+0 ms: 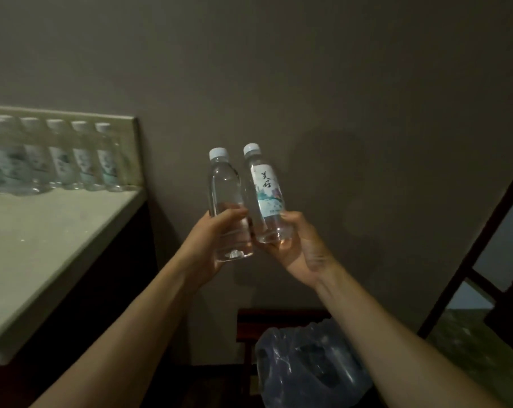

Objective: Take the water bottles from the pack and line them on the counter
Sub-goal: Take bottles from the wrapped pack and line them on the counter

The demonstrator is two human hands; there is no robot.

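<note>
Now, from the head view, we hold two bottles up in front of the grey wall [337,83]. Our left hand [212,231] has its fingers curled round the lower half of the left bottle [224,187], whose label faces away from us. Our right hand [301,245] grips the base of the right bottle [265,189] from below, fingers wrapped round it, with the printed label turned toward us. Both bottles stand nearly upright with white caps on, the right one tilted a little to the left at the top, and their sides touch near the bottom.

At far left, a row of bottles [58,154] stands on the pale surface [43,245], lined along its raised back edge; that part is blurred. Near us at the bottom, between our forearms, the crumpled clear plastic pack [308,369] lies on a dark wooden stool [261,319]. We cannot tell whether any bottles remain inside it.
</note>
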